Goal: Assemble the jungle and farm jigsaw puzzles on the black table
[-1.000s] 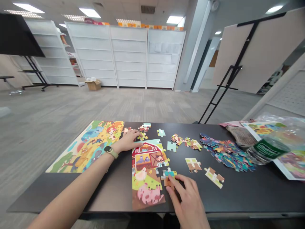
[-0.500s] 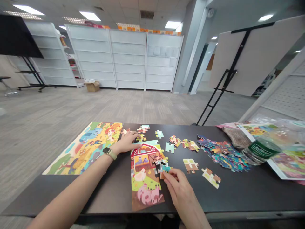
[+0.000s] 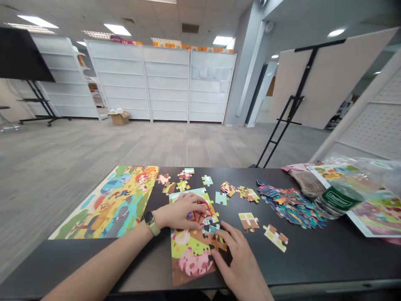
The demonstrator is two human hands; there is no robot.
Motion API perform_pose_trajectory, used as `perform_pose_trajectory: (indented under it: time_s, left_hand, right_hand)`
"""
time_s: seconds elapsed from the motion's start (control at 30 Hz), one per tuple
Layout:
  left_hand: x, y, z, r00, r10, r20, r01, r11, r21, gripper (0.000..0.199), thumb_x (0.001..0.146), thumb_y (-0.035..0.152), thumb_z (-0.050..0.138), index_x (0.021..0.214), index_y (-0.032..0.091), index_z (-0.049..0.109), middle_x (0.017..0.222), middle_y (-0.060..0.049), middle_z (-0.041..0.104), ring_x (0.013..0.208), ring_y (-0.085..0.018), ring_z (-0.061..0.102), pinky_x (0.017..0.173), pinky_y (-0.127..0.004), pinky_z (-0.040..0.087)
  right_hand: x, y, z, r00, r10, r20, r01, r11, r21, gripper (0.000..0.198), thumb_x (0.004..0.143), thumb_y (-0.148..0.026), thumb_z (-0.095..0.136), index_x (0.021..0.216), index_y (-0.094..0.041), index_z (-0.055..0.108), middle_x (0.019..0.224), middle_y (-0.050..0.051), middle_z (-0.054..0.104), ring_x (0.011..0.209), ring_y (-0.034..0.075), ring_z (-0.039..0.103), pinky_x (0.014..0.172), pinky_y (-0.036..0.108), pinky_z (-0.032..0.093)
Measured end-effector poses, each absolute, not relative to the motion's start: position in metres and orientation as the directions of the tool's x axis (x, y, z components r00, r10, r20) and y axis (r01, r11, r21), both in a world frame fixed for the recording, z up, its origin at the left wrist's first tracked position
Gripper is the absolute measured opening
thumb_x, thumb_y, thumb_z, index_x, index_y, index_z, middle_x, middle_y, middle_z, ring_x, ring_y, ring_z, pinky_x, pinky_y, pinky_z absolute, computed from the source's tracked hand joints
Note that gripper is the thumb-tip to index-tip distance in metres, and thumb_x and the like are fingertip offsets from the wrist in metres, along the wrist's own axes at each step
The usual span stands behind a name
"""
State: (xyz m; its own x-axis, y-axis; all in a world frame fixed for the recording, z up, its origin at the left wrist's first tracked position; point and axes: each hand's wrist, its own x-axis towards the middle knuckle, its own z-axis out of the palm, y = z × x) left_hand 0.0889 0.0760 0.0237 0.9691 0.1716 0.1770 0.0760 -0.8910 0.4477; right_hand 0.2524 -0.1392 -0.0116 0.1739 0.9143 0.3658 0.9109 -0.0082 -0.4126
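A partly joined farm jigsaw puzzle [image 3: 194,265], with a pink pig and a white hen, lies on the dark table in front of me. My left hand [image 3: 183,211] rests palm down across its upper half, fingers stretched toward the right edge and hiding most of the red barn. At that edge my right hand [image 3: 236,259] has thumb and fingers on either side of a brown puzzle piece [image 3: 220,242], which lies against the puzzle. Whether the piece is fully locked in cannot be seen. A pale blue loose piece [image 3: 221,198] lies just beyond.
A finished-looking animal picture [image 3: 109,205] lies at left. Loose pieces [image 3: 249,220] are scattered behind and right of the puzzle. Further right come a heap of dark blue pieces [image 3: 291,202], a clear bottle with green label [image 3: 340,198] and printed sheets [image 3: 376,215].
My left hand has moved from the loose pieces at the back onto the puzzle. My right hand's fingers have spread a little, and the brown piece now lies against the puzzle's right edge.
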Motion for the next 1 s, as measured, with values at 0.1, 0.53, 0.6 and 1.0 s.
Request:
perform_pose_trajectory:
  time_s: [0.1, 0.53, 0.6, 1.0]
  left_hand:
    - [0.09, 0.073, 0.023, 0.979, 0.141, 0.145, 0.053, -0.873, 0.485, 0.041, 0.084, 0.052, 0.072, 0.121, 0.034, 0.067, 0.143, -0.005, 0.051, 0.13, -0.032, 0.046, 0.112, -0.046, 0.031]
    - [0.083, 0.08, 0.026, 0.984, 0.125, 0.128, 0.031, -0.822, 0.568, 0.033, 0.075, 0.049, 0.081, 0.103, 0.032, 0.075, 0.139, -0.004, 0.054, 0.127, -0.03, 0.05, 0.111, -0.045, 0.034]
    - [0.083, 0.08, 0.028, 0.984, 0.131, 0.119, 0.041, -0.822, 0.568, 0.034, 0.075, 0.049, 0.081, 0.103, 0.031, 0.075, 0.139, -0.004, 0.054, 0.128, -0.03, 0.05, 0.111, -0.045, 0.034]
    - [0.093, 0.063, 0.027, 0.952, 0.246, 0.179, 0.113, -0.833, 0.542, 0.025, 0.078, 0.041, 0.078, 0.092, 0.024, 0.067, 0.122, -0.003, 0.059, 0.114, -0.026, 0.054, 0.1, -0.038, 0.039]
  right_hand:
    - [0.256, -0.137, -0.015, 0.222, 0.907, 0.358, 0.902, -0.052, -0.428, 0.03, 0.085, -0.03, 0.063, 0.113, -0.024, 0.068, 0.129, 0.011, 0.064, 0.122, 0.032, 0.056, 0.101, 0.051, 0.049]
    - [0.25, -0.14, 0.014, 0.01, 0.975, 0.223, 0.842, 0.112, -0.528, 0.032, 0.088, -0.018, 0.058, 0.117, -0.027, 0.066, 0.128, 0.007, 0.06, 0.122, 0.024, 0.053, 0.103, 0.041, 0.047]
    - [0.248, -0.137, 0.014, -0.009, 0.978, 0.209, 0.867, 0.112, -0.486, 0.031, 0.09, -0.02, 0.058, 0.118, -0.029, 0.067, 0.13, 0.006, 0.061, 0.123, 0.025, 0.052, 0.104, 0.043, 0.047]
    - [0.236, -0.139, 0.022, -0.009, 0.987, 0.161, 0.922, 0.071, -0.381, 0.036, 0.094, -0.026, 0.052, 0.128, -0.03, 0.063, 0.141, 0.002, 0.058, 0.137, 0.028, 0.041, 0.106, 0.046, 0.043]
